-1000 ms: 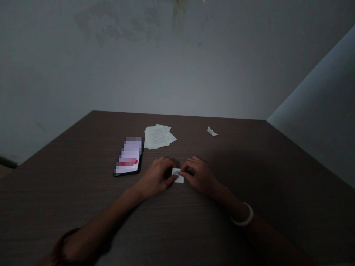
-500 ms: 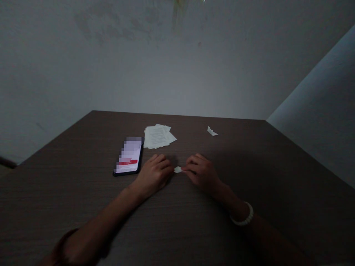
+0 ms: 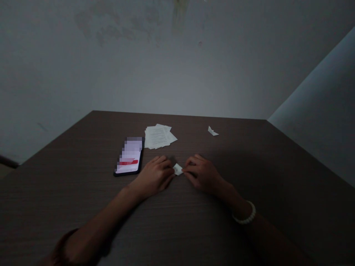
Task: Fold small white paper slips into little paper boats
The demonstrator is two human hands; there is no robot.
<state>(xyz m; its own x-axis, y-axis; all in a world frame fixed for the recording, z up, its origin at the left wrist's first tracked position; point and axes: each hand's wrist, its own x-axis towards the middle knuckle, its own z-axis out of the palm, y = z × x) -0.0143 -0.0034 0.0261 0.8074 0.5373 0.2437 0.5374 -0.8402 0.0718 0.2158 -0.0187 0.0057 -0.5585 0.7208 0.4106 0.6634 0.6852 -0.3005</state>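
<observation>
Your left hand (image 3: 155,174) and right hand (image 3: 201,173) pinch a small folded white paper (image 3: 178,169). It lies on a dark wood-grain table (image 3: 83,184) below a grey wall (image 3: 138,66).

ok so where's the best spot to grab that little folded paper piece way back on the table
Pinch the folded paper piece by its raised peak at its left end, coming from above. It stands alone on the table, clear all round, and its flat right tip lies too low to get fingers under.
</observation>
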